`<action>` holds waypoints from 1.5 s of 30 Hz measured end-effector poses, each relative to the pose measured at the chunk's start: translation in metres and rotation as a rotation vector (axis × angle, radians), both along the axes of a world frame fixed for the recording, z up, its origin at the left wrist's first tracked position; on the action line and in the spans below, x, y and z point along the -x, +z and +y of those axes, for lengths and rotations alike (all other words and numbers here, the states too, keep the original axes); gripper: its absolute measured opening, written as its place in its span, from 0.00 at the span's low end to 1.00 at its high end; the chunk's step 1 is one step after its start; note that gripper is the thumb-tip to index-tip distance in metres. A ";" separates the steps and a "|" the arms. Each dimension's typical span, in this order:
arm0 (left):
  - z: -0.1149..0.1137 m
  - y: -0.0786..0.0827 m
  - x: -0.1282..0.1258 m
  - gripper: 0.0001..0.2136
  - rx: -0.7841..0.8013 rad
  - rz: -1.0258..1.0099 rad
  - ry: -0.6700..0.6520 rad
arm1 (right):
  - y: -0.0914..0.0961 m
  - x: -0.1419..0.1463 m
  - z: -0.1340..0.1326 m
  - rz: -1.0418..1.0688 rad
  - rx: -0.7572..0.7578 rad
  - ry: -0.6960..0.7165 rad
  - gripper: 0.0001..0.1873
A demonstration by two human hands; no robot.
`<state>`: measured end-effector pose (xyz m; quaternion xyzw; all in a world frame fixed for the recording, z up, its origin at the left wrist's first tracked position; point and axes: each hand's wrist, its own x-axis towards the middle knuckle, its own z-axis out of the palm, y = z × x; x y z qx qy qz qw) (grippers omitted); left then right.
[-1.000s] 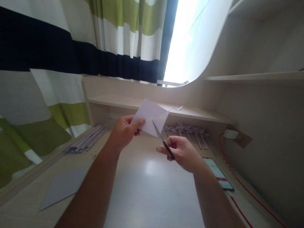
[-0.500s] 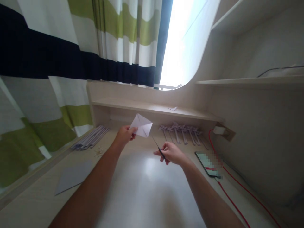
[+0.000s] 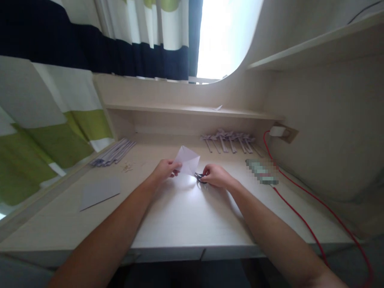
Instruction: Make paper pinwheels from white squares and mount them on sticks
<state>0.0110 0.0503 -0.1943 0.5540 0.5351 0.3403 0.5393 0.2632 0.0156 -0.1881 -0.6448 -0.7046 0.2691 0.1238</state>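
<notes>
My left hand [image 3: 168, 168] pinches the left corner of a creased square of pale paper [image 3: 188, 161], held tilted above the desk. In my right hand [image 3: 216, 176] is a pair of scissors [image 3: 200, 177] with dark handles, my fingers closed round them. The blades point left at the lower right corner of the paper; whether they are cutting into it I cannot make out. Behind my right hand, several paper pinwheels [image 3: 229, 140] on rolled sticks lie in a row at the back of the desk.
Rolled paper sticks [image 3: 115, 153] lie at the back left, with small pale bits [image 3: 128, 166] beside them. A stack of paper squares [image 3: 100, 193] is at left. A phone [image 3: 262, 172] on a red cable [image 3: 300, 216] lies at right. A folded paper piece [image 3: 217, 108] sits on the shelf.
The view has tipped downward, showing the desk's front edge. The scissors have come in to the paper's lower corner, and both hands are now closer together.
</notes>
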 end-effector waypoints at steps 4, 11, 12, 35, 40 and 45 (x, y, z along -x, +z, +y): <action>-0.007 0.002 -0.008 0.19 -0.029 0.017 -0.008 | 0.009 -0.002 -0.002 0.066 -0.083 -0.010 0.16; -0.012 -0.001 -0.018 0.20 -0.148 -0.133 0.057 | 0.024 0.003 -0.005 0.326 -0.371 -0.149 0.13; -0.013 -0.001 -0.020 0.21 -0.162 -0.164 0.063 | 0.025 0.005 -0.006 0.373 -0.384 -0.152 0.15; -0.025 0.003 -0.015 0.17 -0.076 -0.147 -0.250 | 0.018 0.016 -0.013 0.743 -0.082 0.122 0.15; -0.031 -0.001 -0.019 0.18 -0.054 -0.190 -0.217 | 0.018 0.019 -0.019 0.748 -0.136 0.201 0.17; -0.033 -0.008 -0.013 0.16 -0.066 -0.225 -0.119 | 0.008 0.015 -0.030 0.724 -0.303 0.123 0.16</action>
